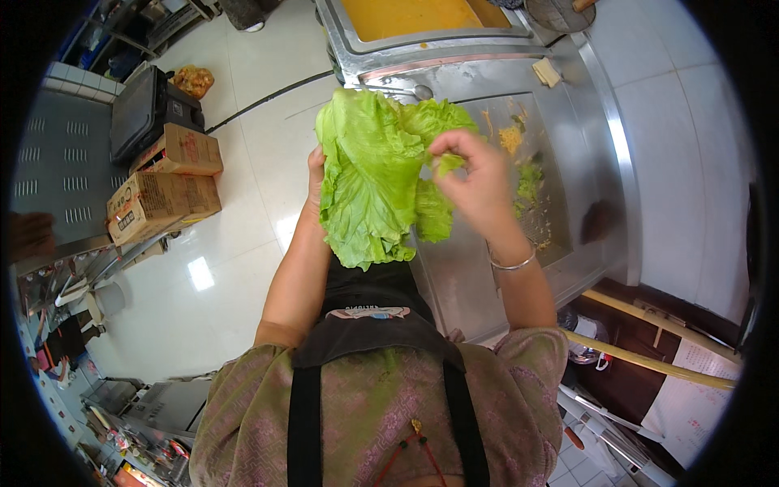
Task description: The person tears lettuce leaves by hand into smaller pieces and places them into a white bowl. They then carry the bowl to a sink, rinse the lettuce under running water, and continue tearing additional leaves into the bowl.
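Observation:
My left hand (316,173) is shut on a bunch of large green lettuce leaves (371,176), its thumb at their left edge and its fingers hidden behind them. My right hand (484,185), with a bracelet at the wrist, pinches a small torn piece of lettuce (451,163) between thumb and fingers. More frilly leaf stretches behind that hand. Below the leaves, to the right, lies a stainless steel sink (471,268). Green lettuce scraps (529,182) and yellow shreds (510,139) are scattered over its sunken perforated part.
A metal spoon (422,92) lies near the sink's far edge. Beyond it sits a steel pan of yellow-orange liquid (408,18), with a wire strainer (560,13) to its right. A folded yellowish cloth (546,72) is on the ledge. Cardboard boxes (164,204) stand at left.

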`<state>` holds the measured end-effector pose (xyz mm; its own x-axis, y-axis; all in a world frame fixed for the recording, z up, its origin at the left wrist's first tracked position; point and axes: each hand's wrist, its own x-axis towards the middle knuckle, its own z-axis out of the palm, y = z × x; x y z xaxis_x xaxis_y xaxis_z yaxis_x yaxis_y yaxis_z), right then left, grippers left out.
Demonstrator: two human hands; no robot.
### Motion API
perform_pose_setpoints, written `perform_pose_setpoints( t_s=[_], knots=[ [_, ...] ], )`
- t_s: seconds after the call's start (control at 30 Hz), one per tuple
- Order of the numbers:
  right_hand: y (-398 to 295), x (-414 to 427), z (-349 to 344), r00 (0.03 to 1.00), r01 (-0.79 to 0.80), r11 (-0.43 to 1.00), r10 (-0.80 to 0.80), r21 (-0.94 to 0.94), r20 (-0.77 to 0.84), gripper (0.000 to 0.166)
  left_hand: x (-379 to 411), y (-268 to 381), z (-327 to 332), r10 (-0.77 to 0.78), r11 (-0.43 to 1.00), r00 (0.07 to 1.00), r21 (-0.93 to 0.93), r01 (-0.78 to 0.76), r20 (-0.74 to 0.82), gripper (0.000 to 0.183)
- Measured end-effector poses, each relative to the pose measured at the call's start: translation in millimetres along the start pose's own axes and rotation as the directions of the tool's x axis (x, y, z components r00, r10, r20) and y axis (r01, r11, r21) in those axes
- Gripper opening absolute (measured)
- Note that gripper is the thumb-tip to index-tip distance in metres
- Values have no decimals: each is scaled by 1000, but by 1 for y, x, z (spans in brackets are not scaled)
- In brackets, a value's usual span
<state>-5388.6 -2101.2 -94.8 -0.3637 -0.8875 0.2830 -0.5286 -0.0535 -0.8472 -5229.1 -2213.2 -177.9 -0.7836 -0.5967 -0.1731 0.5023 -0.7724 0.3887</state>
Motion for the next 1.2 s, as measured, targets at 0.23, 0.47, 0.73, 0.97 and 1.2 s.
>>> perform_pose_setpoints(
  t_s=[0.23,0.47,0.73,0.97,1.2],
  knots=[
    [24,-20,-65,913,-159,978,197,135,-356,19,-9,15,4,-43,997,999,63,45,-28,86],
    [122,-73,-99,983,54,546,117,-836,139,42,-8,16,-22,-142,989,990,38,142,-5,85],
    [46,35,4,850,-299,953,238,58,470,38,-41,26,-24,-194,965,976,199,172,97,82],
    [0,67,102,594,-533,784,80,317,800,58,-105,86,-32,25,988,994,151,-41,105,88],
    [-62,113,146,756,-341,858,7,384,655,37,-194,144,-74,400,913,917,-89,-397,8,88]
  ],
)
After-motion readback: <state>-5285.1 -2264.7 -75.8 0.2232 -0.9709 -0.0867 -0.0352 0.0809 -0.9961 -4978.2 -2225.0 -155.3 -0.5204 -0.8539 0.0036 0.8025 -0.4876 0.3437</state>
